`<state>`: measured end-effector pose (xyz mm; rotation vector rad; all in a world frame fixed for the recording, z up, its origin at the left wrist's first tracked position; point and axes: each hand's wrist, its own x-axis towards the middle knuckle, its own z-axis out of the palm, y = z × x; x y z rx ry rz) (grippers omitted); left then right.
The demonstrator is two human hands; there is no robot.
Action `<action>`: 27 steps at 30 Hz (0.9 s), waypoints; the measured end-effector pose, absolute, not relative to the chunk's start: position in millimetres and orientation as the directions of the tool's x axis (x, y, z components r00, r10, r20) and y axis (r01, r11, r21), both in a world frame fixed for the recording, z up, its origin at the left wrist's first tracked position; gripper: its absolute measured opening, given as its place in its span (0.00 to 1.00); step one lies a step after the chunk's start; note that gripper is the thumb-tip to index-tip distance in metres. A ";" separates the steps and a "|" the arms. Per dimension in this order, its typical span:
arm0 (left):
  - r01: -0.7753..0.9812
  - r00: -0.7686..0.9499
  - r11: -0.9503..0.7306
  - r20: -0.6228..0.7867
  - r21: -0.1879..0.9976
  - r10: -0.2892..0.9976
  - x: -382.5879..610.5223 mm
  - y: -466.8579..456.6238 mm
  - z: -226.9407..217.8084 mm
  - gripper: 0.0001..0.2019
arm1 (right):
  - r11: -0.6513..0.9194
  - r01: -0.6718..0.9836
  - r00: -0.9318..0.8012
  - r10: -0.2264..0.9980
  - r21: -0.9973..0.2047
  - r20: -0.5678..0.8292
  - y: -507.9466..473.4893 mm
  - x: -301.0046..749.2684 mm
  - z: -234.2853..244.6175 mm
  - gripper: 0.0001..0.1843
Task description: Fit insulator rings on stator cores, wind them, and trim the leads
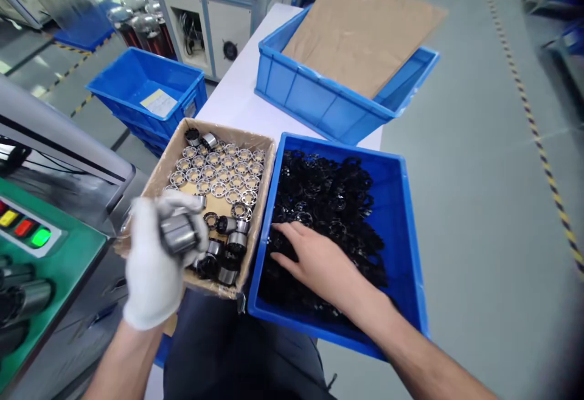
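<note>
My left hand (157, 254), in a white glove, is closed round a silver cylindrical motor core (179, 233) with black on its ends. It is held above the near left part of a plastic-lined cardboard box (269, 172). Inside that box stand rows of silver ring-shaped cores (219, 189) and several cores with black ends (236, 242). My bare right hand (314, 260) reaches into a blue bin (413, 248) heaped with small black plastic parts (326, 196). Its thumb and forefinger are apart at the pile's left side, and no part shows between them.
Behind the bin, a larger blue crate (319, 102) bears a sheet of brown cardboard (360, 29) on the white table (232, 99). Stacked blue bins (150, 84) stand at the left. A green machine top (77, 248) with lit buttons and more cores is near my left arm.
</note>
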<state>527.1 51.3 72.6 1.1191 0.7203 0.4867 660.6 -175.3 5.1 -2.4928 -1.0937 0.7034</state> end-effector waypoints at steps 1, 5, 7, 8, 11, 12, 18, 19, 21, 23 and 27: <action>-0.007 0.706 0.405 -0.282 0.914 0.649 532.7 48.4 61.8 0.26 | -0.677 0.601 0.562 0.736 -0.426 -0.378 -165.0 660.1 -6.6 0.22; 0.008 0.804 0.646 -0.389 0.763 0.450 550.0 41.0 26.3 0.29 | -0.687 0.595 0.534 0.726 -0.418 -0.433 -147.5 660.6 -31.8 0.16; 0.049 0.808 0.694 -0.437 0.718 0.395 553.2 40.5 17.0 0.33 | -0.683 0.575 0.527 0.731 -0.451 -0.434 -150.4 662.5 -34.6 0.18; 0.058 0.799 0.704 -0.456 0.708 0.392 554.0 40.6 14.2 0.35 | -0.682 0.561 0.530 0.731 -0.469 -0.430 -152.6 663.6 -35.6 0.19; 0.049 0.771 0.706 -0.476 0.707 0.422 554.3 40.7 10.5 0.36 | -0.680 0.514 0.547 0.729 -0.522 -0.411 -156.5 666.8 -40.2 0.11; 0.058 0.774 0.704 -0.477 0.708 0.416 553.9 40.5 9.7 0.36 | -0.676 0.501 0.549 0.731 -0.540 -0.406 -156.4 667.8 -42.0 0.09; 0.129 0.849 0.627 -0.412 0.768 0.330 543.2 37.9 -2.5 0.43 | -0.632 0.454 0.487 0.766 -0.628 -0.419 -159.3 676.9 -43.8 0.10; 0.123 0.854 0.613 -0.398 0.780 0.335 541.1 37.2 -5.5 0.43 | -0.627 0.447 0.480 0.770 -0.638 -0.420 -162.8 680.4 -42.7 0.10; 0.096 0.856 0.602 -0.374 0.793 0.356 538.5 35.3 -10.2 0.42 | -0.616 0.420 0.514 0.767 -0.666 -0.385 -172.1 689.0 -39.2 0.10; 0.051 0.856 0.594 -0.341 0.803 0.388 538.5 33.2 -11.8 0.39 | -0.601 0.373 0.614 0.731 -0.707 -0.297 -180.5 697.2 -32.2 0.13; -0.020 0.859 0.578 -0.282 0.816 0.428 541.5 29.3 -7.9 0.30 | -0.402 0.208 0.738 0.662 -0.892 -0.127 -172.5 697.8 -5.0 0.19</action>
